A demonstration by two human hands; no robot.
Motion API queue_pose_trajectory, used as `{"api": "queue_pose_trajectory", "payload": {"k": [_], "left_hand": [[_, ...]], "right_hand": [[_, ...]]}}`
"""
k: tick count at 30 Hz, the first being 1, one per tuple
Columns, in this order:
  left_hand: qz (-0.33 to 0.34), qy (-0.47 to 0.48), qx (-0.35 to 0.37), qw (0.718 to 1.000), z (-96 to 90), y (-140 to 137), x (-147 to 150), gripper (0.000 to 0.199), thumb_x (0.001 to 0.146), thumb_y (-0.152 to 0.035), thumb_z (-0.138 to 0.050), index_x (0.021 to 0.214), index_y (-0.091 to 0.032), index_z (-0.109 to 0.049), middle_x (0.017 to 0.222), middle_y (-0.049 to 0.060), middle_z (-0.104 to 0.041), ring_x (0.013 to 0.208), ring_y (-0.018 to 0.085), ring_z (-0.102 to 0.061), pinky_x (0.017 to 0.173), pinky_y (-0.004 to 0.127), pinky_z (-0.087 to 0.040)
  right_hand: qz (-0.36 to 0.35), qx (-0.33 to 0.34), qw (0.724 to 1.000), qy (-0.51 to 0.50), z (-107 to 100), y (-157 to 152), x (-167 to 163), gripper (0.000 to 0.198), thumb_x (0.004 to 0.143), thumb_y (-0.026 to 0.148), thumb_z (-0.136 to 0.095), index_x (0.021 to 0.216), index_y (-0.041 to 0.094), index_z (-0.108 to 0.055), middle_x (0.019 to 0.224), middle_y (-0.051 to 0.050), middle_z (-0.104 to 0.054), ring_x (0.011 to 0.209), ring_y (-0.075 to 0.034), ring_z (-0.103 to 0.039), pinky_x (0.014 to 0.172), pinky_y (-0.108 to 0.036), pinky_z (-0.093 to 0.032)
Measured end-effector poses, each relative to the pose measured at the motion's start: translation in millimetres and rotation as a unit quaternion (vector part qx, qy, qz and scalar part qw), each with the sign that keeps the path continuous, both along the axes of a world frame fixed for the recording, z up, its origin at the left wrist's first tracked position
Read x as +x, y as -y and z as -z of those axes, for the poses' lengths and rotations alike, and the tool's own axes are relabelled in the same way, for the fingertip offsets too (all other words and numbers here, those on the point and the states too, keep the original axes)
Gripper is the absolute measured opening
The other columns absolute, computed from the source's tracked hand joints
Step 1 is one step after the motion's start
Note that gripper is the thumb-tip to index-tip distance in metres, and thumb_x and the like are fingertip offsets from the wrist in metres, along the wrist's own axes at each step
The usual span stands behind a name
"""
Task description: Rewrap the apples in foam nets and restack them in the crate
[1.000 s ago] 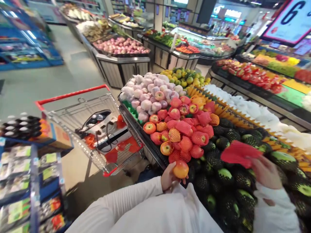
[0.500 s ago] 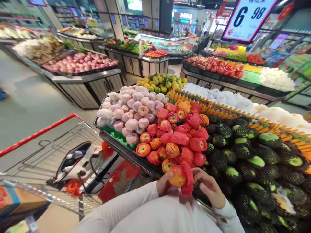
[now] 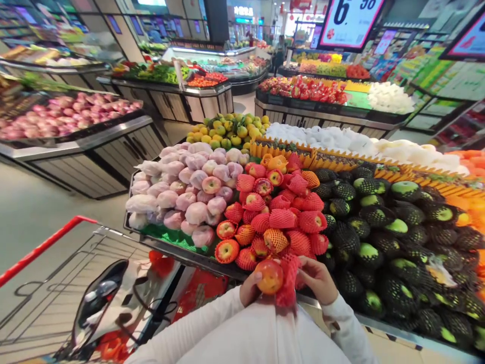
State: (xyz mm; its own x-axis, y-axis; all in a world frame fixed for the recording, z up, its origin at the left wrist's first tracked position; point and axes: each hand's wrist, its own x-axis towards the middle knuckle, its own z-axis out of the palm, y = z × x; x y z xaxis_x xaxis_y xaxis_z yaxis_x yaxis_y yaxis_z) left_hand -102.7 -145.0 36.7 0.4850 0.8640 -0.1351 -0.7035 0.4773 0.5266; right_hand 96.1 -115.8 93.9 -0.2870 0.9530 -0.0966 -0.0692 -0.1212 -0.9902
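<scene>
An apple (image 3: 270, 276), red and yellow, is gripped by my left hand (image 3: 249, 289), close in front of my body. My right hand (image 3: 320, 279) pinches a red foam net sleeve (image 3: 288, 280) at the apple's right side. Most of the apple's skin shows bare, and whether the sleeve still covers its right edge I cannot tell. Just beyond my hands lies a heap of apples in red and orange foam nets (image 3: 281, 218). To the right are green melons in black nets (image 3: 369, 253).
Wrapped pinkish fruit (image 3: 197, 212) fills the left of the stand, with yellow-green citrus (image 3: 227, 130) behind. A shopping cart (image 3: 49, 247) holding a bag (image 3: 125, 293) stands at my left. The stand's dark edge (image 3: 185, 257) runs before me. Price screens (image 3: 348, 23) hang above.
My view has turned to the right. My right fingers have closed on the foam sleeve, where they were more spread. The apple has turned in my left hand and shows more bare skin.
</scene>
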Motion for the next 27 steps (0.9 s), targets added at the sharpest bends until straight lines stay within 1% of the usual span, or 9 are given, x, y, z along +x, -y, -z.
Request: {"api": "queue_pose_trajectory", "payload": {"k": [3,6,8,12,17,19,21,23,27], "left_hand": [[-0.011,0.006,0.01,1.0,-5.1,-8.8,1.3,0.06,0.069,-0.059,-0.068,0.108,-0.013,-0.067,0.095,0.009,-0.069,0.093,0.023,-0.066,0.088,0.034,-0.05],[0.004,-0.011,0.04,0.999,-9.4,-20.0,7.5,0.062,0.068,-0.061,-0.067,0.105,-0.011,-0.067,0.099,0.012,-0.068,0.097,0.025,-0.064,0.089,0.036,-0.049],[0.02,-0.013,0.035,0.999,-8.8,-26.6,13.3,0.065,0.067,-0.061,-0.07,0.108,-0.011,-0.067,0.103,0.012,-0.068,0.099,0.026,-0.063,0.091,0.036,-0.048],[0.067,0.004,-0.035,0.997,-3.8,-31.0,29.5,0.066,0.067,-0.057,-0.075,0.114,-0.012,-0.066,0.107,0.011,-0.07,0.098,0.024,-0.065,0.093,0.036,-0.048],[0.096,0.025,-0.043,0.994,-2.2,-21.3,55.9,0.057,0.069,-0.056,-0.076,0.105,-0.012,-0.069,0.093,0.01,-0.072,0.082,0.021,-0.068,0.078,0.031,-0.053],[0.096,0.033,-0.037,0.994,-1.0,-16.8,66.2,0.056,0.07,-0.055,-0.075,0.105,-0.011,-0.069,0.091,0.011,-0.072,0.077,0.021,-0.068,0.073,0.03,-0.052],[0.088,0.034,-0.031,0.995,1.5,-13.6,76.6,0.054,0.071,-0.054,-0.075,0.103,-0.011,-0.069,0.088,0.01,-0.072,0.077,0.02,-0.068,0.072,0.028,-0.052],[0.077,0.024,-0.032,0.996,4.1,-12.3,88.4,0.053,0.071,-0.054,-0.075,0.103,-0.012,-0.07,0.088,0.01,-0.072,0.08,0.021,-0.069,0.076,0.029,-0.052],[0.019,-0.011,-0.025,0.999,0.9,-14.8,116.0,0.06,0.068,-0.055,-0.075,0.111,-0.012,-0.068,0.097,0.011,-0.071,0.087,0.023,-0.068,0.083,0.033,-0.051]], "right_hand": [[0.022,-0.06,0.998,0.003,5.6,5.2,12.7,0.046,0.071,0.058,-0.081,0.077,0.014,-0.067,0.068,-0.005,-0.062,0.058,-0.014,-0.055,0.057,-0.026,-0.051],[0.051,-0.098,0.994,0.027,8.6,13.1,25.3,0.052,0.067,0.063,-0.082,0.075,0.014,-0.07,0.07,-0.007,-0.065,0.06,-0.015,-0.058,0.059,-0.027,-0.052],[0.073,-0.093,0.992,0.04,8.0,18.9,32.5,0.052,0.07,0.065,-0.079,0.077,0.014,-0.072,0.073,-0.008,-0.067,0.064,-0.017,-0.06,0.062,-0.028,-0.054],[0.102,-0.05,0.993,0.031,4.8,27.1,44.5,0.046,0.077,0.06,-0.076,0.091,0.016,-0.074,0.085,-0.01,-0.07,0.074,-0.018,-0.064,0.071,-0.029,-0.057],[0.104,-0.045,0.992,0.05,8.1,22.6,58.7,0.055,0.072,0.064,-0.079,0.1,0.017,-0.073,0.101,-0.012,-0.07,0.091,-0.022,-0.066,0.084,-0.033,-0.056],[0.094,-0.05,0.992,0.064,9.8,18.3,65.0,0.055,0.071,0.064,-0.079,0.097,0.016,-0.073,0.1,-0.012,-0.07,0.092,-0.022,-0.065,0.084,-0.033,-0.056],[0.078,-0.051,0.994,0.061,9.2,14.5,73.7,0.051,0.07,0.062,-0.081,0.088,0.015,-0.071,0.094,-0.01,-0.069,0.086,-0.02,-0.064,0.08,-0.031,-0.055],[0.069,-0.048,0.995,0.047,6.1,11.7,86.3,0.048,0.07,0.059,-0.082,0.08,0.015,-0.067,0.085,-0.008,-0.068,0.078,-0.017,-0.062,0.074,-0.028,-0.054],[0.071,-0.046,0.996,0.033,-2.6,7.2,123.0,0.044,0.073,0.055,-0.081,0.08,0.016,-0.062,0.081,-0.006,-0.065,0.074,-0.015,-0.058,0.072,-0.026,-0.051]]}}
